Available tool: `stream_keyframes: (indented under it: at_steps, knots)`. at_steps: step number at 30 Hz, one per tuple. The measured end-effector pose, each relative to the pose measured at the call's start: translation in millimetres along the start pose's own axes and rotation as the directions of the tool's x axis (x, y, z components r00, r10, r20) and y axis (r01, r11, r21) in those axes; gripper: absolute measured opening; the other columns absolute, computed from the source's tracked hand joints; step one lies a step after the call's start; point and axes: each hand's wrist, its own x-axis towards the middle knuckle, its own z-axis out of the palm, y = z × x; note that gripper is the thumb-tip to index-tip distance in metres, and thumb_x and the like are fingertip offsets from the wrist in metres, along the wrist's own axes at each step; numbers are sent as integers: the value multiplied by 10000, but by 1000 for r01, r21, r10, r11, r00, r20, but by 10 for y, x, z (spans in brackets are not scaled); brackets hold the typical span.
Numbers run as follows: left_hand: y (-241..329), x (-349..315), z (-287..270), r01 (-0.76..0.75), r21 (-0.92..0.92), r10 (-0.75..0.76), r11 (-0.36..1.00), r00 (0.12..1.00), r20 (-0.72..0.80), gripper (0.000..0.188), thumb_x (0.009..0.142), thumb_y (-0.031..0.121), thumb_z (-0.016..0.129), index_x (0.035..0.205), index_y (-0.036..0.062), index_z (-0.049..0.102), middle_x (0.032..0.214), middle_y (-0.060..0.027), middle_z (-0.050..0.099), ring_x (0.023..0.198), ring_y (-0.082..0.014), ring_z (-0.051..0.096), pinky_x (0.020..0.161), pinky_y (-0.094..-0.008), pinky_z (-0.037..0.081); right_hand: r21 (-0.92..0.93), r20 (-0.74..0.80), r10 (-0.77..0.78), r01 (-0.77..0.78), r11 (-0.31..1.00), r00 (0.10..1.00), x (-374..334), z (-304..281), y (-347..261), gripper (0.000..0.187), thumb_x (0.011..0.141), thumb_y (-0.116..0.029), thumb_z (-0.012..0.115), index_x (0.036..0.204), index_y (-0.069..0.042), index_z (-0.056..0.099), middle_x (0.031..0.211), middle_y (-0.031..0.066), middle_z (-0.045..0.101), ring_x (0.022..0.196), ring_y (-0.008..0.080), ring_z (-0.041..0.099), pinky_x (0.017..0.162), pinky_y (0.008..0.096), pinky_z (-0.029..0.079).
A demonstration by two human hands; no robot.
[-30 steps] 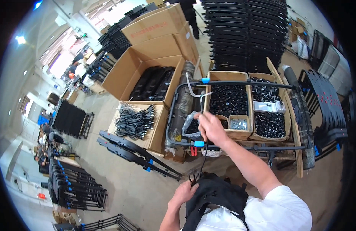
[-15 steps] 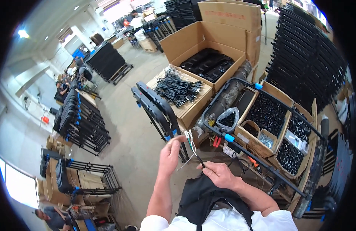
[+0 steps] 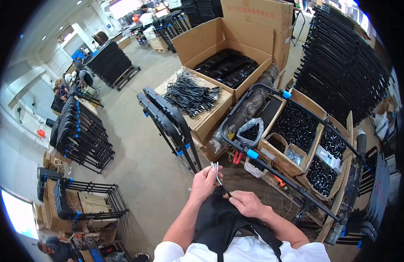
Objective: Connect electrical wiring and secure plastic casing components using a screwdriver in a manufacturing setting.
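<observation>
My left hand (image 3: 205, 182) is closed in a pinch on the thin stripped wires (image 3: 217, 170) of a black power cord, whose pale ends stick up past the fingertips. Lower and to the right, my right hand (image 3: 247, 203) grips the black sheath of that cord (image 3: 225, 191). Between the two hands a short stretch of the wires shows. The rest of the cord is hidden against the black apron (image 3: 213, 218). Beyond my hands, a bundle of black cords (image 3: 191, 94) lies on a carton.
Wooden bins of small black parts (image 3: 293, 126) sit at the right, behind a black tubular frame (image 3: 289, 180) with blue clips. Red-handled pliers (image 3: 238, 157) hang nearby. Folded black frames (image 3: 167, 118) stand ahead left. An open carton (image 3: 224, 37) holds black parts.
My left hand has come down and right, and its fingers now pinch the wires that were loosely spread before. My right hand still grips the cord. The whole view has shifted slightly.
</observation>
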Motion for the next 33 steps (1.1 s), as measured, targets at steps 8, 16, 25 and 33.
stream_keyframes:
  at_steps: [8,16,25,33]
  knots:
    - [-141,385,-145,119,179,-124,977,992,14,316,1098,246,543,1194,-21,682,939,-109,762,786,-160,734,681,-293,571,-379,-125,-22,-27,925,992,141,-14,149,180,974,-137,672,1087,-5,719,944,153,720,865,353,708,764,429,575]
    - [-307,710,-311,-250,676,404,693,912,-76,172,967,187,718,974,29,650,902,-130,721,707,-267,699,663,-392,548,-418,-149,95,-150,896,984,409,52,317,195,988,-140,654,1115,-10,722,1006,157,740,921,352,721,801,423,585]
    - [-446,1198,-457,-546,537,627,643,778,41,169,966,151,711,1084,31,727,1097,-161,709,1016,-327,666,920,-423,531,-211,-131,289,-311,927,948,654,38,416,201,1017,-133,639,1165,-32,731,1076,166,754,962,349,733,823,409,586]
    - [-689,1379,-464,86,35,-92,996,965,245,278,1099,257,581,1126,39,751,1009,24,709,896,-59,549,824,-267,465,-159,-118,346,-361,919,931,775,-18,438,207,1029,-135,635,1175,-19,725,1066,160,752,939,338,731,830,395,579]
